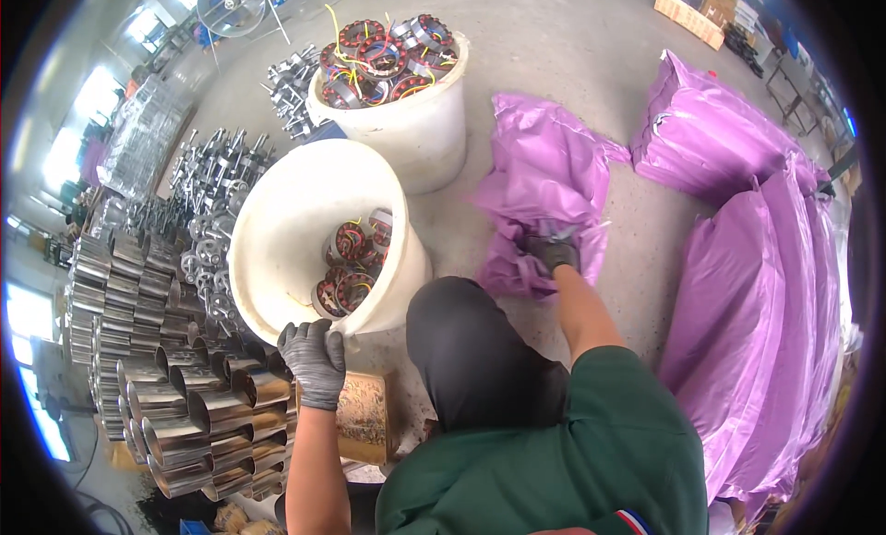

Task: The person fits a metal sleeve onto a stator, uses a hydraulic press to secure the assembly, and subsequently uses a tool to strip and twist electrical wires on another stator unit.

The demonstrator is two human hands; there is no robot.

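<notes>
My left hand (314,361), in a grey knit glove, has its fingers curled over the near rim of a white plastic tub (300,180). The tub leans toward me, and several wound motor stators (350,241) with red and copper windings lie at its bottom. My right hand (556,252), in a dark glove, reaches into the near end of a purple plastic bag (546,166) lying on the floor. Folds of the bag hide its fingers, so whether they grip anything cannot be made out.
Behind stands a second white tub (415,133), heaped with stators and coloured wires. Metal tubes (198,410) are stacked at left, with shafted rotors (217,184) beyond. Full purple bags (738,323) line the right. A worn box (365,420) sits below my left hand.
</notes>
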